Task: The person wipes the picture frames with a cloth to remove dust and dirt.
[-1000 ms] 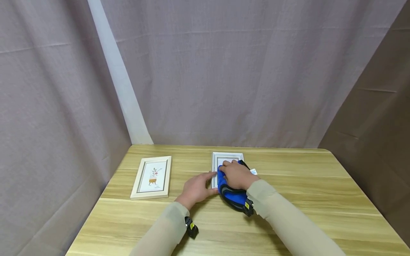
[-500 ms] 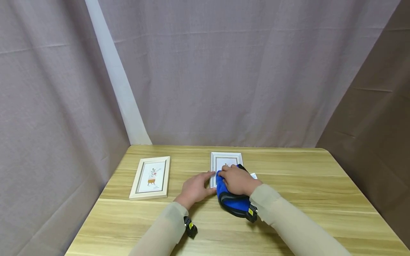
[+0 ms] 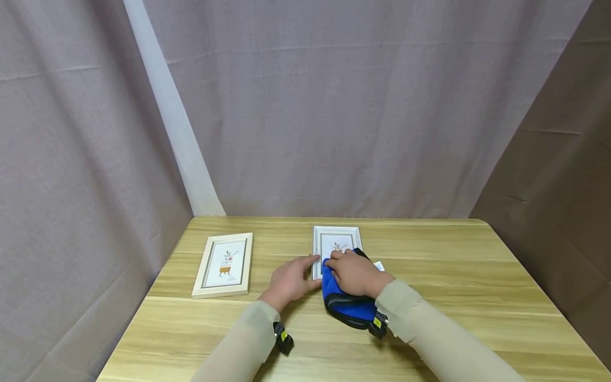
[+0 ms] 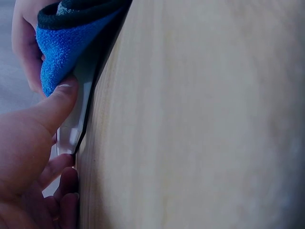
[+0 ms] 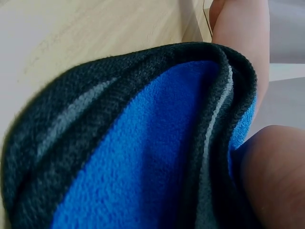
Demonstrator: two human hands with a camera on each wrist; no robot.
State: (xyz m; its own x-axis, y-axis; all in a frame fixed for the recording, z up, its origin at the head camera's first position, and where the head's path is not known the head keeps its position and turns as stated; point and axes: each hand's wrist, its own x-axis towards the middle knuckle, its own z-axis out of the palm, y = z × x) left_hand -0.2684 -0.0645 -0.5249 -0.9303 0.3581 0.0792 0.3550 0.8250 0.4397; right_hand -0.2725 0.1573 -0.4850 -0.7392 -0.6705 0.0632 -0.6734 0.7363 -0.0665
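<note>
A white picture frame (image 3: 336, 230) lies flat near the back middle of the table, its lower right part covered. My left hand (image 3: 288, 278) holds its near left corner, fingers along the left side and thumb at the near edge. In the left wrist view the thumb (image 4: 59, 102) touches the frame's pale side (image 4: 69, 136). A folded blue cloth (image 3: 350, 309) with black edging lies over the frame, bunched under my right hand (image 3: 355, 271), which grips it with curled fingers. The cloth (image 5: 147, 129) fills much of the right wrist view.
A cream picture frame (image 3: 204, 265) with a plant drawing lies flat to the left. The wooden table (image 3: 448, 265) ends at grey curtains (image 3: 334, 132) behind and at the left, and a brown one (image 3: 549, 212) at the right. A white tag (image 3: 379, 266) shows beside the cloth.
My right hand has drawn the cloth toward the near side over the white frame, so more of its picture shows. The left hand stays at the corner.
</note>
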